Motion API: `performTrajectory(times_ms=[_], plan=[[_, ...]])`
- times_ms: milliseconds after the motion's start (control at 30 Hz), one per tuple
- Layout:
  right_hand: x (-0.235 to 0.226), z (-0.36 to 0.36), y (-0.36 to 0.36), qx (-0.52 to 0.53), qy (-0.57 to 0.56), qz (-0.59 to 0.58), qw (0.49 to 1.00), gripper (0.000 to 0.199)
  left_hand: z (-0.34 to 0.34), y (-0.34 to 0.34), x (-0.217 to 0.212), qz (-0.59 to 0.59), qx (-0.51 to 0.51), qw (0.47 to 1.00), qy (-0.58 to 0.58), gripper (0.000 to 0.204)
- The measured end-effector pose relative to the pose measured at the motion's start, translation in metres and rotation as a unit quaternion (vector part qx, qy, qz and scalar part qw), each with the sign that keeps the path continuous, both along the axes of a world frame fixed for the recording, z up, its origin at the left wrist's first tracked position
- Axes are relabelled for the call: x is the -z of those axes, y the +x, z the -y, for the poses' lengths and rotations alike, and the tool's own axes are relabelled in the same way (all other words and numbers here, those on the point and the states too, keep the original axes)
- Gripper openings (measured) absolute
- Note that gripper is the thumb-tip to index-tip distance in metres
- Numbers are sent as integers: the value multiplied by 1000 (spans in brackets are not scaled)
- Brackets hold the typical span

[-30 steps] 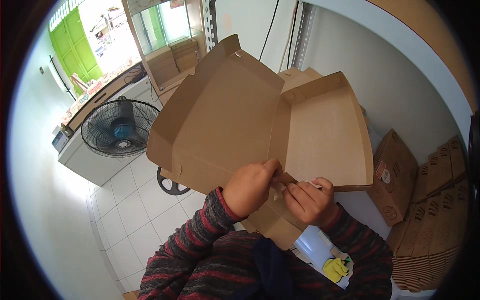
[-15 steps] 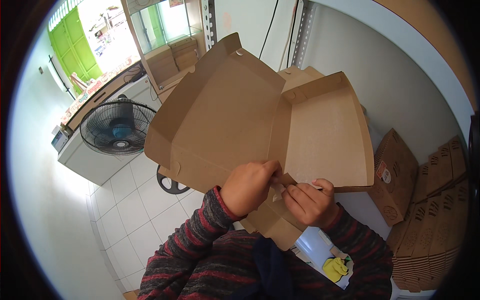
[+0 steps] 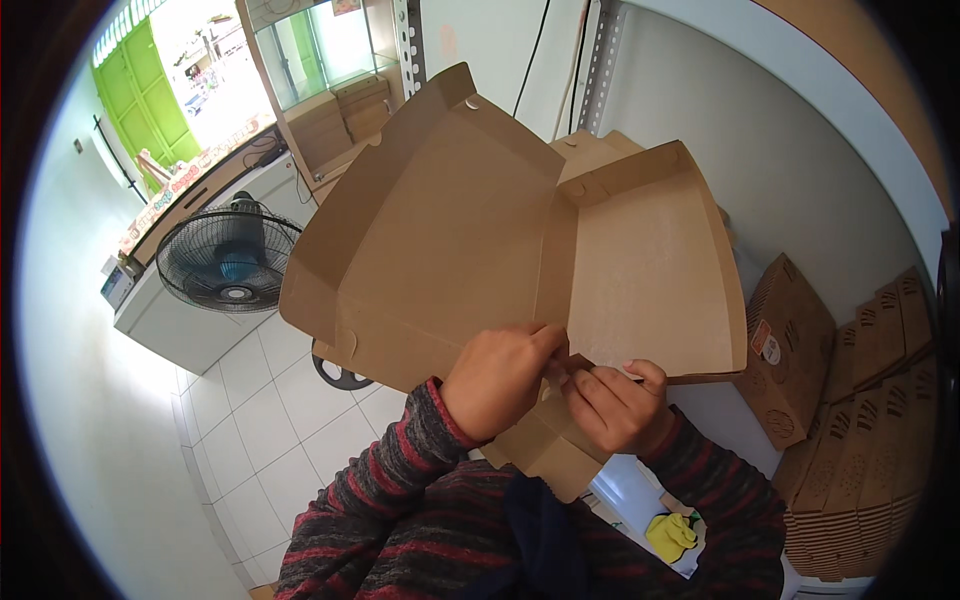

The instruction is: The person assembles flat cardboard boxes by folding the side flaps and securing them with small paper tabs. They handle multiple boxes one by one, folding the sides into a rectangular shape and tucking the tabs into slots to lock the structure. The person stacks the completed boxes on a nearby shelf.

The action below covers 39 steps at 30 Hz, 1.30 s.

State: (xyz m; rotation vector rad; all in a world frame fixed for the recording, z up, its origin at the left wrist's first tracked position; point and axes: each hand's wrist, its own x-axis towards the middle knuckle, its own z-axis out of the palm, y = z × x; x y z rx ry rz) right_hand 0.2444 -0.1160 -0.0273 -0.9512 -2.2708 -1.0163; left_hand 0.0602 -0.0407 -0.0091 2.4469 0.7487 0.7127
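Note:
A large brown cardboard box [image 3: 655,270] lies partly folded in front of me. Its far and right walls stand up, and its wide lid [image 3: 440,220] spreads open to the left with edge flaps raised. At the near corner, by the fold between lid and base, my left hand [image 3: 503,375] pinches the cardboard. Close beside it on the right, my right hand [image 3: 618,405] has its fingers curled round the near edge of the same box. The fingertips of both hands nearly meet and hide the tabs there. A near flap [image 3: 545,450] hangs down below my hands.
Folded brown boxes [image 3: 870,430] are stacked at the right, next to an upright closed box [image 3: 785,350]. A standing fan [image 3: 230,260] is at the left before a white counter [image 3: 190,325]. A yellow cloth [image 3: 670,537] lies low by my right arm. A glass cabinet [image 3: 325,60] stands behind.
The lid has shifted slightly left. My hands stay at the same corner, with the left fingers pressed a little lower and closer to the right ones.

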Motion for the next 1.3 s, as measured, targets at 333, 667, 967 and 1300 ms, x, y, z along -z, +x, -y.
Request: performTrajectory(times_ms=[333,667,967,1300], plan=[[0,-1,3,-34,52,60,996,7,0,1,6,30,13,999,-14,9],[-1,0,-1,29,5,16,999,6,6,2,5,0,8,1000,-27,15],[-19,6,-12,90,-88,-103,987,13,27,2,-5,-21,-17,1000,-5,54],[-27,13,-14,87,-166,-110,976,9,31,11,0,29,-50,998,14,43]])
